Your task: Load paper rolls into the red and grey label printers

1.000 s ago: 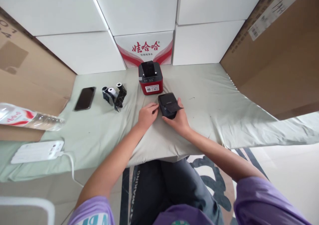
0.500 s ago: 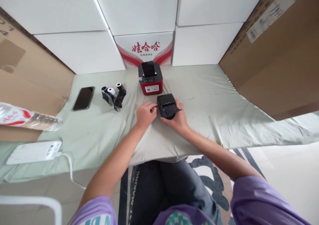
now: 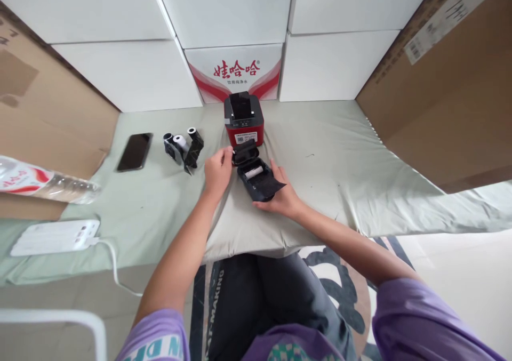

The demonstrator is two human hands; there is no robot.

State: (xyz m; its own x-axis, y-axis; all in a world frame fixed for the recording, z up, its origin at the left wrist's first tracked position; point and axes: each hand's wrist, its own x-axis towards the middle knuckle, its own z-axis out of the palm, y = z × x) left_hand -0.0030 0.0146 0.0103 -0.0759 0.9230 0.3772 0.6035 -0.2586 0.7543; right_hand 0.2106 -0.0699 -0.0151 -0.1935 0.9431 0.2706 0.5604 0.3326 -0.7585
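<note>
A small black portable receipt printer [image 3: 256, 187] lies on the cloth with its lid [image 3: 245, 153] raised. Inside shows a white paper roll [image 3: 253, 172], and a dark strip of paper [image 3: 273, 186] comes out over the front edge. My right hand [image 3: 282, 195] grips the printer's body around its right side and front corner. At the upper left, my left hand [image 3: 218, 173] has its fingers closed at the edge of the lid; the fingertips are partly hidden. Just behind stands a red and black receipt printer [image 3: 245, 121] with dark paper out of its top.
Left of my hands are several small paper rolls [image 3: 184, 146] and a phone [image 3: 135, 152]. Further left are a water bottle [image 3: 48, 182] and a white power bank [image 3: 54, 237] with a cable. White boxes [image 3: 236, 9] stand behind; a brown carton [image 3: 444, 99] stands at the right.
The portable printer's lid has swung open, exposing the roll inside. My left hand has moved up and left with the lid, while my right hand still holds the body, now tilted slightly.
</note>
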